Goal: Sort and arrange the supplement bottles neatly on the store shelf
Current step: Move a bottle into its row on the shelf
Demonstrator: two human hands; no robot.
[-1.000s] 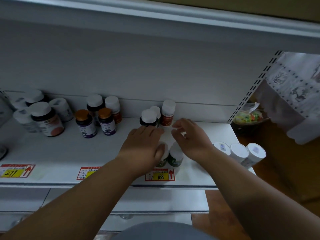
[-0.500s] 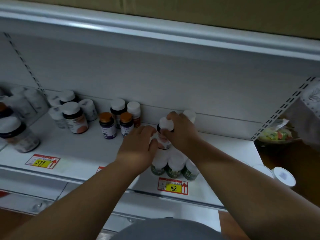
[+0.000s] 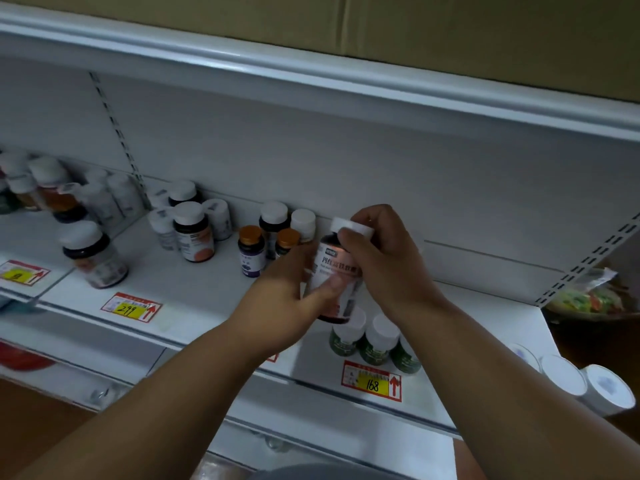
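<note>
Lifted off the shelf [image 3: 194, 292] now, the bottle [image 3: 334, 275] sits gripped by both hands [image 3: 284, 299] [image 3: 384, 265]; check its label, then group with matching ones

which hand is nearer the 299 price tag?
Left. The left hand is just right of the 299 price tag, holding the bottle; the right hand is on the bottle's far side.
</note>
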